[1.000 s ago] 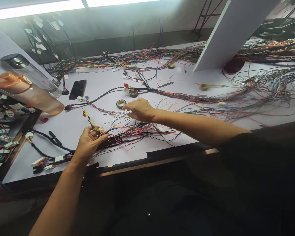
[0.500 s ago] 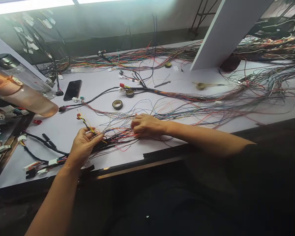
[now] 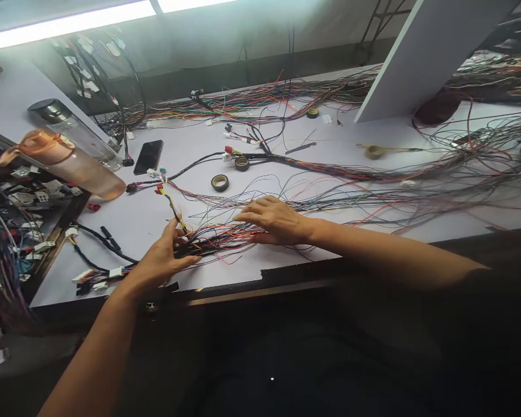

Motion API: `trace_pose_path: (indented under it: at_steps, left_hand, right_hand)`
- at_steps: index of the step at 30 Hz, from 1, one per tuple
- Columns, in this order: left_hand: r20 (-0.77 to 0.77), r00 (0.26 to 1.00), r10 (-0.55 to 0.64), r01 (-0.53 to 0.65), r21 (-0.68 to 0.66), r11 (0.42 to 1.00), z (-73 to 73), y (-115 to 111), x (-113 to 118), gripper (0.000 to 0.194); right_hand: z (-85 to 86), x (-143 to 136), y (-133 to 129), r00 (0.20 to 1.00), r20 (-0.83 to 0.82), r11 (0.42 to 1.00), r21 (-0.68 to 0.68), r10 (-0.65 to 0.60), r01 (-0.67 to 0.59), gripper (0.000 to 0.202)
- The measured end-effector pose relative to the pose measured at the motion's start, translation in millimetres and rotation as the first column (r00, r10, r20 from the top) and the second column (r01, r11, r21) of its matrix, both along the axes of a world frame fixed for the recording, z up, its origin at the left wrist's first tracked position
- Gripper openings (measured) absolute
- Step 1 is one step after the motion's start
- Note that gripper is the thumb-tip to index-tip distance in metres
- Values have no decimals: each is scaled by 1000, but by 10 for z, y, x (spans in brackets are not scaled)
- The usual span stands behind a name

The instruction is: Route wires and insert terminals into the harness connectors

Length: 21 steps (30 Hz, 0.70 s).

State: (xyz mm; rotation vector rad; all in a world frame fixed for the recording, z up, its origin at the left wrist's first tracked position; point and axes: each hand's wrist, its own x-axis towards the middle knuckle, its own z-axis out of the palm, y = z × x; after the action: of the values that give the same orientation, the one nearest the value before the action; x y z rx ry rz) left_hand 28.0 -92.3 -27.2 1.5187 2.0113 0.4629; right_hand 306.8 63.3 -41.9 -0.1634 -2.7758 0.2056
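My left hand [image 3: 167, 255] lies around the black-wrapped part of a wire bundle [image 3: 208, 240], thumb and fingers spread apart. Just beyond its fingers, a short yellow and black branch [image 3: 171, 202] rises to a red connector [image 3: 158, 189]. My right hand [image 3: 278, 220] rests over the loose red, blue and black wires to the right, fingers stretched and apart from the thumb. Its palm and underside are hidden, so contact with the wires is partly unseen. White connectors [image 3: 116, 271] on black-sleeved branches lie left of my left hand.
Tape rolls [image 3: 220, 183] lie behind the hands, near a second harness [image 3: 312, 166]. A phone [image 3: 149, 157] and two bottles [image 3: 73, 159] are at the left. A white upright panel [image 3: 399, 69] stands at the right rear. The table's dark front edge [image 3: 243, 289] runs close to me.
My left fingers have opened from their pinch on the yellow-wired branch and spread over the bundle. My right hand has flattened and moved slightly right. The whole view has shifted rightward.
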Motion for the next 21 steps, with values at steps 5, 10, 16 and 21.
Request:
trace_pose_path:
  at_steps: [5,10,16,21]
  left_hand:
    - [-86,996,-23,28,48,998,-69,-38,-28,97]
    - [-207,978,25,24,232,973,-148,-213,-67,84]
    - [-269,961,66,76,485,871,-138,-325,59,41]
    - [-320,937,139,109,647,755,-239,-438,325,16]
  right_hand:
    - [14,-223,-144,996,20,997,-11,82,-82,52]
    - [6,-193,-149,994,43,995,-31,99,-97,65]
    - [86,-164,-177,978,-191,996,-26,82,-89,26]
    - [112,-204,-226,968,-163,981,24,193,-191,19]
